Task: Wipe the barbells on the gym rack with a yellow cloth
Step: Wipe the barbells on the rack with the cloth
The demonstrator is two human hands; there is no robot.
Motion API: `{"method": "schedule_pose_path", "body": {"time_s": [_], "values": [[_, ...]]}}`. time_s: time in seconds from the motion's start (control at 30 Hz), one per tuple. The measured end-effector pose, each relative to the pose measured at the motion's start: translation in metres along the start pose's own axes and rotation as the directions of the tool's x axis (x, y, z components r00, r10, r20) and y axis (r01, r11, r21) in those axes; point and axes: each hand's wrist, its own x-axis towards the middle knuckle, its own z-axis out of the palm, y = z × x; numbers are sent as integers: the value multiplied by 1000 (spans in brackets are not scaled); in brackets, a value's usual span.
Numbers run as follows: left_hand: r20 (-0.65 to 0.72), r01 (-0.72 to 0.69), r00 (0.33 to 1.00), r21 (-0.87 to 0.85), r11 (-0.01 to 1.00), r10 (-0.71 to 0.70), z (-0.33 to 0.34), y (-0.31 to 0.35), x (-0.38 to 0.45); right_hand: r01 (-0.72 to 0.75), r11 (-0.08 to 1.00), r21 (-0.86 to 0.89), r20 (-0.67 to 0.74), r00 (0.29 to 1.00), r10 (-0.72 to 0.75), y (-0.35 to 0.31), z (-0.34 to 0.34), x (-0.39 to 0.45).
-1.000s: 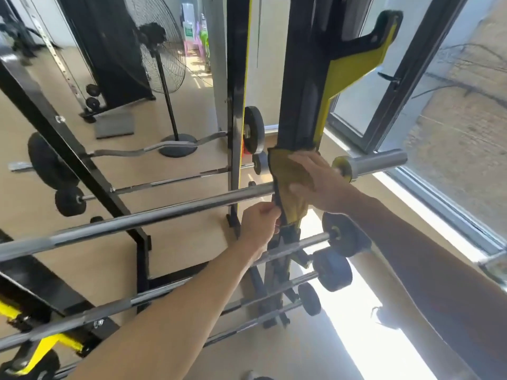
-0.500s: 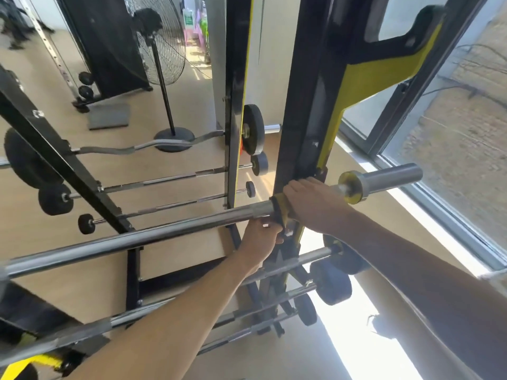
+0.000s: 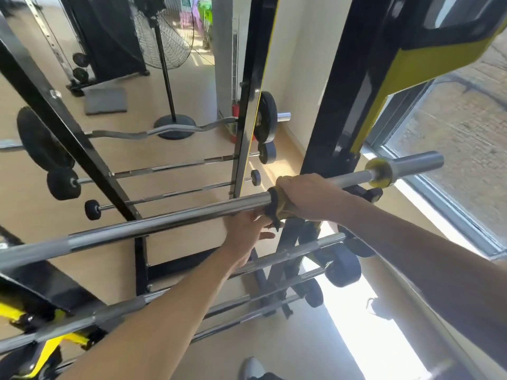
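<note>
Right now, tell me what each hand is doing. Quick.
Left hand: open, fingers loose under the top barbell, holding nothing.
Right hand: closed around the yellow cloth, wrapped on that bar.

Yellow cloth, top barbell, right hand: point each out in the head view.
yellow cloth (image 3: 277, 208), head view, the bunched part showing left of the knuckles.
top barbell (image 3: 164, 224), head view, bare chrome shaft left of the hands.
right hand (image 3: 307, 196), head view, back of the hand.

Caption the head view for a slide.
Right hand wraps the yellow cloth around the top barbell; left hand open just beneath.
</note>
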Motion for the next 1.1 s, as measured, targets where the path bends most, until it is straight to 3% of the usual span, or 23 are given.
{"method": "schedule_pose_path", "body": {"time_s": [0.33, 0.63, 0.77, 0.93, 1.1], "values": [[-9, 80, 996, -246, 966, -85, -81, 2, -46, 100, 995, -13, -42, 994, -100, -85, -12, 32], [-83, 17, 995, -465, 885, -63, -167, 3, -90, 180, 983, 38, 13, 984, -180, -183, -37, 69], [-213, -101, 977, -510, 854, -12, -200, 11, -121, 212, 973, 93, -17, 977, -211, -243, -50, 86], [-440, -291, 898, -570, 768, 14, -244, 15, -151, 289, 957, 27, -152, 947, -282, -314, -52, 108], [-542, -389, 840, -592, 706, 8, -277, 15, -171, 308, 951, 5, -268, 917, -296, -371, -51, 127]]}}
